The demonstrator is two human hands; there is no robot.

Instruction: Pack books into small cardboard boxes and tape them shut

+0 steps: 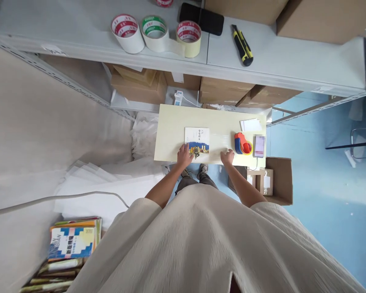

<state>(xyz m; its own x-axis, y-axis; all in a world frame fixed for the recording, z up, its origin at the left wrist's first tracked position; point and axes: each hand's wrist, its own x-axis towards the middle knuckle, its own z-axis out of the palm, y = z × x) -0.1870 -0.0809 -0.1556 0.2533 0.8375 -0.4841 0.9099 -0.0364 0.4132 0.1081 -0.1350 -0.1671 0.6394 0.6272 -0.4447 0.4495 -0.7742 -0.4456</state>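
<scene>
Small cream table [173, 134] on blue floor [317, 171] under grey shelf [262, 61] of tape rolls [155, 32], white book [197, 138] with skyline cover flat at table centre, left hand [184, 155] spread on its 7 o'clock corner, right hand [227, 156] at 4 o'clock on bare tabletop, curl unclear.

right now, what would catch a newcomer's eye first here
A small illustrated book lies on the pale table, the left hand on its near corner and the right hand at the table's edge. A red and blue tape dispenser sits right of the book, and three tape rolls line the shelf above.
</scene>
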